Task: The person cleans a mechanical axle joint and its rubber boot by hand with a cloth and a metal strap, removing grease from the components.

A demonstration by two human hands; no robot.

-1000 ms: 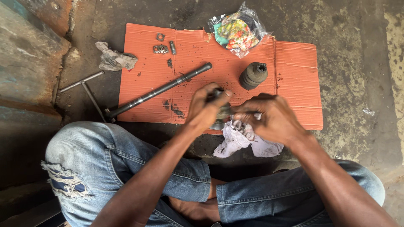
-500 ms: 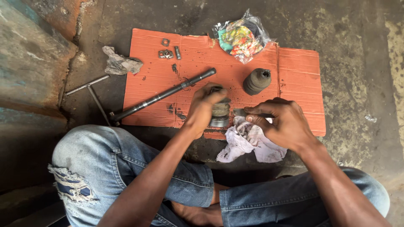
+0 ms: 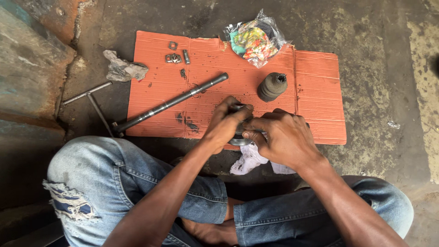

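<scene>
Both hands have closed in together, left hand (image 3: 225,122) and right hand (image 3: 280,137) gripping the metal joint (image 3: 238,139) above the white rag (image 3: 250,160).

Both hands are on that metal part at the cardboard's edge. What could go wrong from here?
1. The round metal part sits at the cardboard edge, gripped by the left hand and right hand; greasy stains nearby suggest it might slip onto the dirty floor.
2. The small nuts lie loose and may scatter.
3. The white rag underneath may snag.
</scene>
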